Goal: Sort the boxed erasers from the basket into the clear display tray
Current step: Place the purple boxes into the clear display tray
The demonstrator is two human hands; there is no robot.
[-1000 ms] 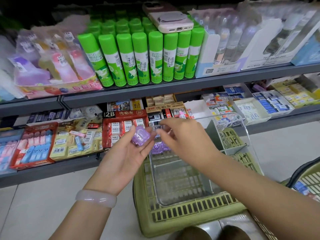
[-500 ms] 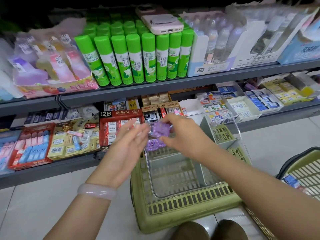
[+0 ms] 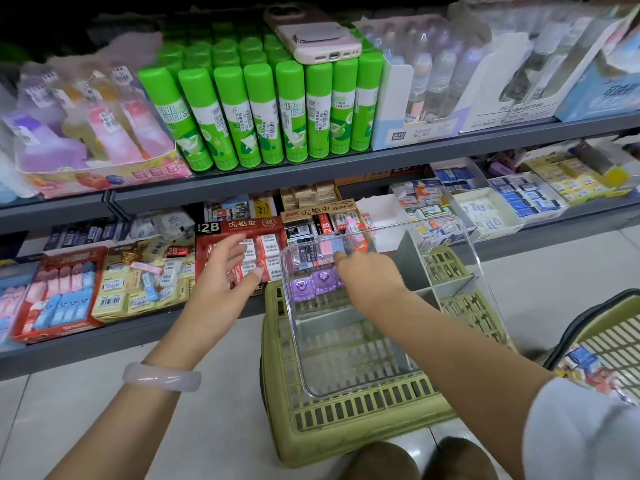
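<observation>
The clear display tray (image 3: 349, 372) rests on an overturned green basket (image 3: 346, 420) on the floor. Two purple boxed erasers (image 3: 310, 285) stand side by side in the tray's far left compartment. My right hand (image 3: 369, 277) reaches down into that compartment with its fingers on a third purple boxed eraser (image 3: 340, 282), set next to the other two and mostly hidden by the hand. Left of the tray my left hand (image 3: 227, 273) hovers open and holds nothing. At the right edge a second green basket (image 3: 620, 341) holds more boxed erasers (image 3: 585, 365).
Grey store shelves stand right behind the tray, the lower one packed with eraser display boxes (image 3: 242, 251). Green glue sticks (image 3: 263, 112) fill the upper shelf, with a pink phone (image 3: 315, 39) lying on top. My shoes (image 3: 415, 459) touch the overturned basket's near side.
The purple boxed eraser went from my left hand to my right. My right hand then lowered it into the tray's far left compartment, and my left hand drew back open.
</observation>
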